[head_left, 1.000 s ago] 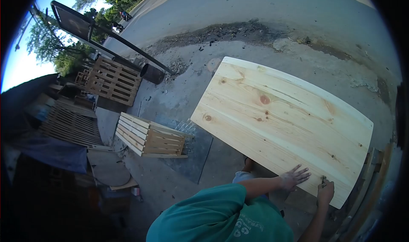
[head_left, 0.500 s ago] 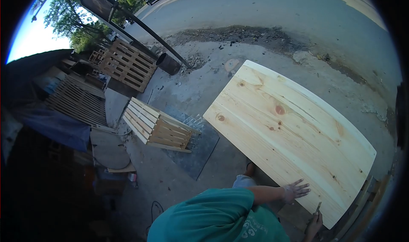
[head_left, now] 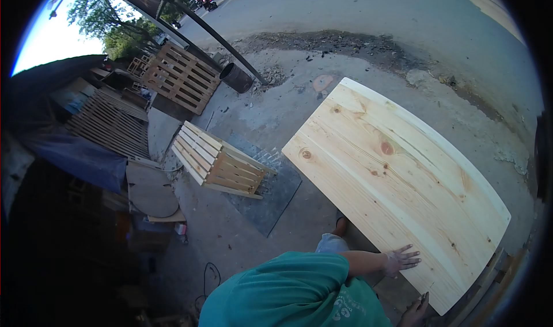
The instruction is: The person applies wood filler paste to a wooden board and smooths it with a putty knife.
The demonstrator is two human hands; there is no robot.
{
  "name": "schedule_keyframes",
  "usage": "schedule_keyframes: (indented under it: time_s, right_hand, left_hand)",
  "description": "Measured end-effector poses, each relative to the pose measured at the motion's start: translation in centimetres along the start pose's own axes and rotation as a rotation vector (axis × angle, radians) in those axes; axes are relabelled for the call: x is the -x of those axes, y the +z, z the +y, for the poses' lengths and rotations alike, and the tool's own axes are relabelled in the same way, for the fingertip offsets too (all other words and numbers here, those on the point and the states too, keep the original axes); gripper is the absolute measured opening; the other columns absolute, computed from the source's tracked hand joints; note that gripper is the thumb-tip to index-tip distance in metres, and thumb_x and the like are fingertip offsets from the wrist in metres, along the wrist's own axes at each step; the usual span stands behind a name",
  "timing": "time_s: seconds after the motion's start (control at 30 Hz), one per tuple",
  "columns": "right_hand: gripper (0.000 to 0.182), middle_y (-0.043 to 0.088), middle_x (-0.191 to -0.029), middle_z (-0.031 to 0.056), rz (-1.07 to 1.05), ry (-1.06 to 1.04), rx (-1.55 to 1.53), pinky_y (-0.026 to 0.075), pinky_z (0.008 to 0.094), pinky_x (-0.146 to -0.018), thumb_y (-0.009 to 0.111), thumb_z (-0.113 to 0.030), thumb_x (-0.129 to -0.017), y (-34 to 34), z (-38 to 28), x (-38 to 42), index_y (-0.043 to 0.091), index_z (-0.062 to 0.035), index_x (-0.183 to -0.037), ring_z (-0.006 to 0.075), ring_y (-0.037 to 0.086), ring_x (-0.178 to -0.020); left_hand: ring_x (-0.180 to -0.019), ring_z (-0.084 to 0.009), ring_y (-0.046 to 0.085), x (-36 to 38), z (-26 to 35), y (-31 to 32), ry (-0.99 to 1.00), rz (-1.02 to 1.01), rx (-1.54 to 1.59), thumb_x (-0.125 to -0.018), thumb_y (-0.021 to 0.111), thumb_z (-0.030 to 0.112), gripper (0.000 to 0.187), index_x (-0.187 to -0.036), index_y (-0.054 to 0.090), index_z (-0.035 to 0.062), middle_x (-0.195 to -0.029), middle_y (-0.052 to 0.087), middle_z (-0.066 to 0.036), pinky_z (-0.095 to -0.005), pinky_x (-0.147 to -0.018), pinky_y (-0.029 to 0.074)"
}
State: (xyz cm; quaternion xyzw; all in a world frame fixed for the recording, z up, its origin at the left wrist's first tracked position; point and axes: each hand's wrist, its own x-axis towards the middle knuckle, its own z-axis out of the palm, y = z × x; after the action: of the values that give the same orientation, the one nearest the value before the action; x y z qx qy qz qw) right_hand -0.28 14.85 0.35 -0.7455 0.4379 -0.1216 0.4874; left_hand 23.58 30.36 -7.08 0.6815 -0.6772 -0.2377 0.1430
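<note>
Panel: pale, knotted wooden panel (head_left: 397,183) with a bowed far edge, in front of the person, its near long edge by both hands.
Ground: grey, worn concrete around the panel; a dark sheet (head_left: 276,215) lies off its left end.
Crate: slatted wooden crate (head_left: 222,163), left of the panel, partly over that sheet.
Pallet and drum: beyond the crate, farther from the panel, the pallet (head_left: 183,76) leaning and the rusty drum (head_left: 236,78) by a metal post.
Road: paved road (head_left: 357,10) beyond the panel's far edge, past a strip of dark rubble.
Left hand (head_left: 401,260): palm down on the panel near its near edge, fingers spread; the wood lies beneath them and stretches away past their tips.
Right hand (head_left: 415,311): at the panel's near edge, close to its near right corner; finger state and any grip cannot be told.
</note>
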Motion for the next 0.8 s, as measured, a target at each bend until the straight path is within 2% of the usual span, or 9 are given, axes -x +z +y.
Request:
schedule_keyframes:
  time_s: [0.07, 0.1, 0.13, 0.17, 0.2, 0.23, 0.3, 0.53, 0.8]
  right_hand:
    - [0.046, 0.061, -0.107, 0.0103, 0.057, -0.063, -0.089, 0.049, 0.0256, -0.064, 0.057, -0.021, -0.100, 1.1, 3.4, -0.2, 0.054, -0.0032, -0.143, 0.0123, 0.057, -0.079]
    - [0.048, 0.062, -0.110, 0.0103, -0.023, 0.002, -0.001, 0.049, 0.0252, -0.065, 0.056, -0.019, -0.101, 0.0, 7.3, -0.6, 0.050, -0.0050, -0.147, 0.0118, 0.058, -0.081]
    - [0.045, 0.063, -0.112, 0.0109, -0.002, 0.142, -0.051, 0.050, 0.0276, -0.070, 0.056, -0.017, -0.101, 0.2, 4.6, 0.7, 0.052, -0.0051, -0.144, 0.0130, 0.059, -0.084]
    - [0.040, 0.064, -0.113, 0.0103, -0.030, 0.241, -0.109, 0.050, 0.0293, -0.073, 0.059, -0.014, -0.100, 0.3, 1.3, 1.4, 0.055, -0.0052, -0.139, 0.0131, 0.060, -0.085]
    - [0.037, 0.065, -0.110, 0.0089, 0.099, 0.050, -0.065, 0.050, 0.0287, -0.073, 0.062, -0.013, -0.099, 1.2, -0.6, 2.2, 0.056, -0.0052, -0.135, 0.0126, 0.060, -0.084]
    - [0.037, 0.066, -0.109, 0.0087, 0.127, 0.150, -0.056, 0.051, 0.0298, -0.076, 0.065, -0.010, -0.097, 1.3, -2.1, 2.6, 0.057, -0.0056, -0.134, 0.0147, 0.063, -0.088]
    - [0.037, 0.068, -0.109, 0.0086, 0.230, 0.114, -0.025, 0.054, 0.0314, -0.081, 0.068, -0.008, -0.095, 2.0, -1.4, 3.1, 0.059, -0.0047, -0.130, 0.0165, 0.066, -0.093]
    - [0.037, 0.069, -0.106, 0.0115, 0.273, 0.106, 0.110, 0.056, 0.0343, -0.078, 0.074, -0.016, -0.090, 3.6, -0.6, 3.7, 0.063, -0.0072, -0.124, 0.0228, 0.070, -0.089]
    - [0.044, 0.065, -0.102, 0.0139, 0.134, -0.015, 0.467, 0.054, 0.0456, -0.076, 0.072, -0.021, -0.090, 4.0, -2.8, 3.1, 0.063, -0.0203, -0.133, 0.0362, 0.067, -0.089]
  left_hand:
    - [-0.157, -0.0317, -0.008, 0.2, 0.0, -0.5, 0.011, -0.011, 0.010, -0.089, 0.062, 0.056, 0.101, -0.162, 0.013, 0.0062, -0.172, 0.002, -0.009, -0.0621, -0.124, -0.008]
    - [-0.158, -0.0316, -0.006, 0.1, -0.1, -0.2, 0.014, 0.003, -0.007, -0.089, 0.063, 0.055, 0.100, -0.162, 0.015, 0.0065, -0.172, 0.004, -0.008, -0.0613, -0.125, -0.006]
    - [-0.158, -0.0310, -0.004, 0.7, 0.7, -2.3, -0.024, -0.050, -0.040, -0.090, 0.063, 0.053, 0.099, -0.162, 0.015, 0.0068, -0.171, 0.006, -0.008, -0.0600, -0.125, -0.005]
    - [-0.158, -0.0310, -0.003, 1.1, 1.1, -3.1, -0.014, 0.070, -0.108, -0.088, 0.064, 0.056, 0.099, -0.161, 0.019, 0.0064, -0.171, 0.009, -0.009, -0.0596, -0.125, -0.004]
    - [-0.158, -0.0301, -0.002, 1.0, 1.1, -3.1, -0.053, -0.028, -0.053, -0.090, 0.063, 0.053, 0.096, -0.162, 0.019, 0.0070, -0.171, 0.009, -0.008, -0.0591, -0.125, -0.002]
    - [-0.158, -0.0289, -0.002, 1.1, 1.3, -4.7, -0.053, -0.099, -0.055, -0.091, 0.063, 0.050, 0.095, -0.162, 0.018, 0.0071, -0.171, 0.007, -0.006, -0.0584, -0.125, -0.002]
    - [-0.158, -0.0276, -0.004, 0.8, 1.6, -5.2, -0.079, -0.152, -0.048, -0.093, 0.062, 0.047, 0.094, -0.163, 0.013, 0.0082, -0.172, 0.003, -0.005, -0.0574, -0.126, -0.003]
    - [-0.158, -0.0317, -0.005, 0.6, 1.8, -5.9, -0.082, -0.227, -0.051, -0.094, 0.059, 0.048, 0.095, -0.163, 0.008, 0.0067, -0.172, 0.001, -0.007, -0.0603, -0.124, -0.004]
    - [-0.158, -0.0322, -0.005, 0.5, 1.9, -6.1, -0.078, -0.229, -0.068, -0.094, 0.060, 0.047, 0.095, -0.163, 0.007, 0.0063, -0.172, 0.001, -0.007, -0.0603, -0.124, -0.004]
